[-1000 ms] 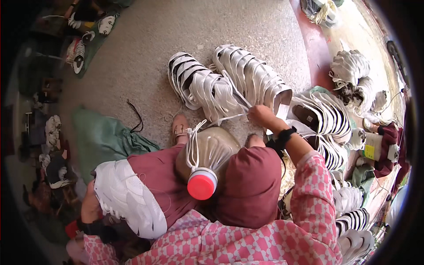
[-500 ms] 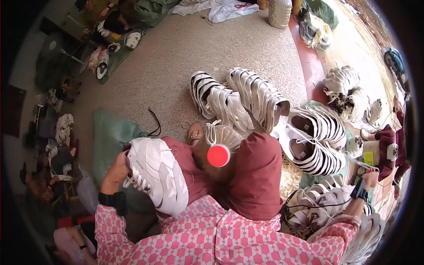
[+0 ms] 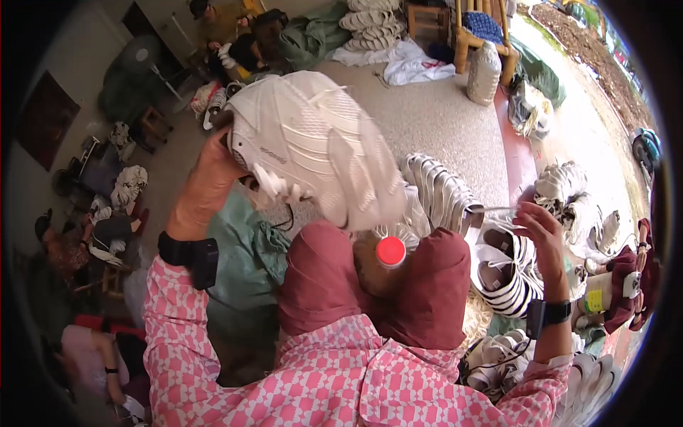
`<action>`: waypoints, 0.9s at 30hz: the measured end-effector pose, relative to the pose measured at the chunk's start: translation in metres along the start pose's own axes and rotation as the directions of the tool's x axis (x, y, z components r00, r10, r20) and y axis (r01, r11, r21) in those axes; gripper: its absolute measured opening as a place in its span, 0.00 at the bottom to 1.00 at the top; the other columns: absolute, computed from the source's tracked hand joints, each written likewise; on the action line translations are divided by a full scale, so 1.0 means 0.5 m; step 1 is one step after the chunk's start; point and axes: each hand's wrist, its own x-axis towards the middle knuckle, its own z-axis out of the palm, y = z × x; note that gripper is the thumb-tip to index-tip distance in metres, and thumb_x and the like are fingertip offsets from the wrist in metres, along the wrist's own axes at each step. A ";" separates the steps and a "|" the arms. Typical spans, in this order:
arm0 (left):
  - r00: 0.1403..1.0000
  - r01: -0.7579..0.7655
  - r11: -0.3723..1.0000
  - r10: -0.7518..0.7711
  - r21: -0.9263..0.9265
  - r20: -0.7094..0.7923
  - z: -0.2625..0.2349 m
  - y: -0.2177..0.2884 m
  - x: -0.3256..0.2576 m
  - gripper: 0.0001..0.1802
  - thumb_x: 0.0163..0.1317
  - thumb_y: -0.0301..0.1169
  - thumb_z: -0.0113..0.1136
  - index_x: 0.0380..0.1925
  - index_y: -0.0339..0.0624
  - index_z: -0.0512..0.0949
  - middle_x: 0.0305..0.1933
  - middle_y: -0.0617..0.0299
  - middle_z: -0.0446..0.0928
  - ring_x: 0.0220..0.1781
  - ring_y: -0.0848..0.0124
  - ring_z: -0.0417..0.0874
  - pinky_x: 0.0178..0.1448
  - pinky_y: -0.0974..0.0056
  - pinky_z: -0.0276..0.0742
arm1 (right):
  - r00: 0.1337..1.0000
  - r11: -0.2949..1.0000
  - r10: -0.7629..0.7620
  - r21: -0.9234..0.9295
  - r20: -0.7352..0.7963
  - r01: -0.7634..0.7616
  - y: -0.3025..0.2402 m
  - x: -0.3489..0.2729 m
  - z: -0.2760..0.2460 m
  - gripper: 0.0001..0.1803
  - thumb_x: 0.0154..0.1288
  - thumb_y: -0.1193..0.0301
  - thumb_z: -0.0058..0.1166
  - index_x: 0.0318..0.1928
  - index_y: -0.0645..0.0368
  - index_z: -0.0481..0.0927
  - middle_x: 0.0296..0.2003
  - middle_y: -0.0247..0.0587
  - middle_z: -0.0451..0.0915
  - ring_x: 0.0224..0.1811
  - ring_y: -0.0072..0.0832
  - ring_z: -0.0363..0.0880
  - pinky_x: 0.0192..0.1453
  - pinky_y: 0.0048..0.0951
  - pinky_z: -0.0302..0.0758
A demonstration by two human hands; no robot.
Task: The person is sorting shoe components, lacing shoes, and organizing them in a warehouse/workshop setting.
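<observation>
My left hand [image 3: 212, 174] is closed round the heel opening of a white sneaker [image 3: 313, 146], held up in front of me over my knees. Its laces hang loosely at the side, and its far part is smeared by motion. At the right, my right hand [image 3: 546, 231] is raised, pinching a thin grey rod-like tool [image 3: 494, 208] that points left; its exact kind is unclear. A clear container with a red cap [image 3: 390, 251] stands between my knees, partly hidden.
Nested white shoe uppers [image 3: 442, 188] lie beyond my right knee, with more striped ones [image 3: 516, 285] nearer. A green sack [image 3: 245, 249] lies at my left. White shoe bundles [image 3: 562, 186] rest at the right. Other people [image 3: 107, 231] sit along the left side.
The sneaker has risen from my left thigh, moving up and right in my left hand. My right hand has lifted from the low right side and come inward. The view has shifted too.
</observation>
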 end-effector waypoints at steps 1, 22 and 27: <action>1.000 -0.027 1.000 0.027 -0.004 0.002 0.019 -0.001 0.003 0.25 0.49 0.18 0.64 0.51 0.36 0.75 0.46 0.63 0.81 0.46 0.75 0.81 0.49 0.69 0.77 | 0.998 1.000 -0.023 -0.005 0.062 0.023 -0.029 0.003 0.047 0.19 0.67 0.68 0.54 0.52 0.68 0.76 0.43 0.43 0.81 0.44 0.28 0.82 0.49 0.29 0.79; 0.878 -0.280 0.946 0.184 0.162 0.442 0.313 -0.047 0.183 0.19 0.62 0.33 0.64 0.51 0.39 0.73 0.49 0.66 0.75 0.45 0.80 0.75 0.48 0.73 0.73 | 0.978 0.971 -0.195 0.124 -0.079 0.204 -0.206 0.015 0.115 0.14 0.59 0.71 0.65 0.44 0.65 0.83 0.34 0.38 0.85 0.33 0.24 0.84 0.37 0.23 0.80; 0.802 -0.456 0.556 -0.082 0.695 0.592 0.128 -0.201 0.281 0.14 0.57 0.33 0.65 0.41 0.42 0.74 0.37 0.62 0.78 0.39 0.66 0.80 0.45 0.61 0.76 | 0.858 0.944 -0.308 -0.244 -0.410 0.223 -0.162 0.093 -0.063 0.17 0.61 0.64 0.65 0.44 0.63 0.84 0.31 0.31 0.84 0.27 0.16 0.78 0.31 0.19 0.72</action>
